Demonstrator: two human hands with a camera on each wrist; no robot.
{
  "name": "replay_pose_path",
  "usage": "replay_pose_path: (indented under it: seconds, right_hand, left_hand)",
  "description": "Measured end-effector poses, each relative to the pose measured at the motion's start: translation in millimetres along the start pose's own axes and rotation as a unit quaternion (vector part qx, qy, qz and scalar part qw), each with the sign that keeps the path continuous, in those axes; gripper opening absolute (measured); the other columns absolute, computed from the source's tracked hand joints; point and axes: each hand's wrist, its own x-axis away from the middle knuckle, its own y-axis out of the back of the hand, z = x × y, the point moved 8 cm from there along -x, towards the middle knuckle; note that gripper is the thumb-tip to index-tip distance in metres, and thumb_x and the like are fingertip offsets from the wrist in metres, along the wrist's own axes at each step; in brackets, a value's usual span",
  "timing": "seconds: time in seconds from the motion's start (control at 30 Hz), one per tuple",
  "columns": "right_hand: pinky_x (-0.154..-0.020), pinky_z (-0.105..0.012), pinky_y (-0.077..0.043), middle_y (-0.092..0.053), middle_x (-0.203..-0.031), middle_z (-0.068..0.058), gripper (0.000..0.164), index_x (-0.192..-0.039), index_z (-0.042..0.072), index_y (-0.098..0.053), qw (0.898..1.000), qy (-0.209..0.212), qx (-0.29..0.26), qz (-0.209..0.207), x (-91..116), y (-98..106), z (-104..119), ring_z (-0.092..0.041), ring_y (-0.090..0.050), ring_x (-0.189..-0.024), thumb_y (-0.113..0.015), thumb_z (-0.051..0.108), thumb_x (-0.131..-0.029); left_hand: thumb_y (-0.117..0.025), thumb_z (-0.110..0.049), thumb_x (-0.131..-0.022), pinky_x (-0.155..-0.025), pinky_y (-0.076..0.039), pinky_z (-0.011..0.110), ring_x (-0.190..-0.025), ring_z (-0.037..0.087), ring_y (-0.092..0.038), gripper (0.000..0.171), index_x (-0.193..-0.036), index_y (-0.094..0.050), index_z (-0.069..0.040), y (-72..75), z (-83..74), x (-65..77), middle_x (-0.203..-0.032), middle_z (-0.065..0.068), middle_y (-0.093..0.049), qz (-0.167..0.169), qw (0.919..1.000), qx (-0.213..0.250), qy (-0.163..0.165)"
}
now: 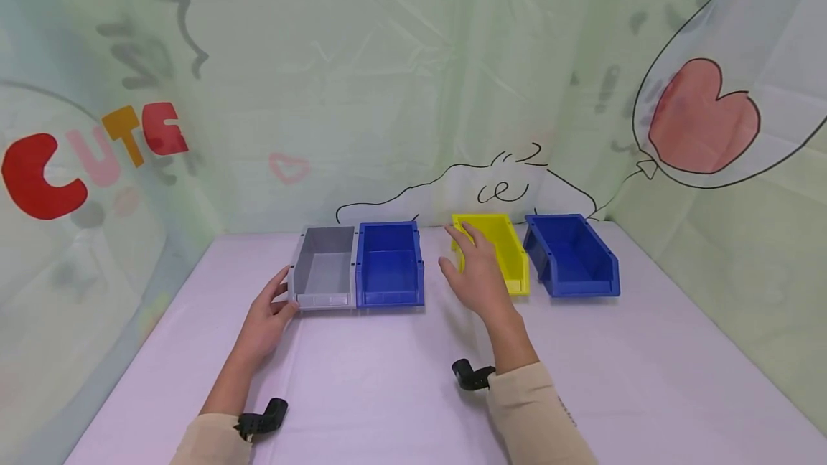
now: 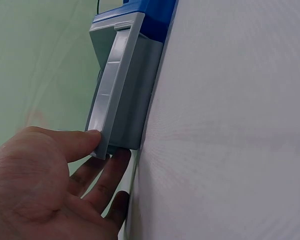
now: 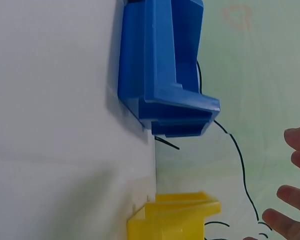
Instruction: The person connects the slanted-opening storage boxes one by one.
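Observation:
Four open-front plastic storage bins stand along the back of the table. At the left, a grey bin (image 1: 324, 271) sits against a blue bin (image 1: 390, 264). My left hand (image 1: 266, 321) pinches the grey bin's front left corner; its thumb (image 2: 82, 143) lies on the front lip and the fingers are behind the corner. My right hand (image 1: 478, 275) is raised over the left part of a yellow bin (image 1: 515, 253), fingers spread and holding nothing. In the right wrist view, its fingertips (image 3: 285, 222) show apart from the yellow bin (image 3: 175, 222).
Another blue bin (image 1: 578, 257) stands just right of the yellow one. A gap separates the left pair from the yellow bin. A pale printed curtain (image 1: 388, 92) rises behind the white table (image 1: 375, 393). Black wrist cameras (image 1: 263, 418) are worn at both cuffs.

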Motion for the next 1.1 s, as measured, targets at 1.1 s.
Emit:
replay_pose_path:
  seconds: [1.1]
  right_hand:
    - [-0.118, -0.072, -0.030, -0.024, -0.168, -0.023, 0.057, -0.157, 0.012, -0.044, 0.996, -0.084, -0.020, -0.026, -3.0, 28.7, -59.4, -0.052, -0.023, -0.152, -0.058, 0.024, -0.103]
  left_hand:
    - [-0.053, -0.008, -0.105, -0.112, -0.047, 0.055, -0.135, 0.044, -0.055, 0.071, -0.167, -0.020, -0.023, -1.4, 2.9, -0.7, -0.162, 0.025, -0.037, 0.000, 1.0000, -0.005, 0.002]
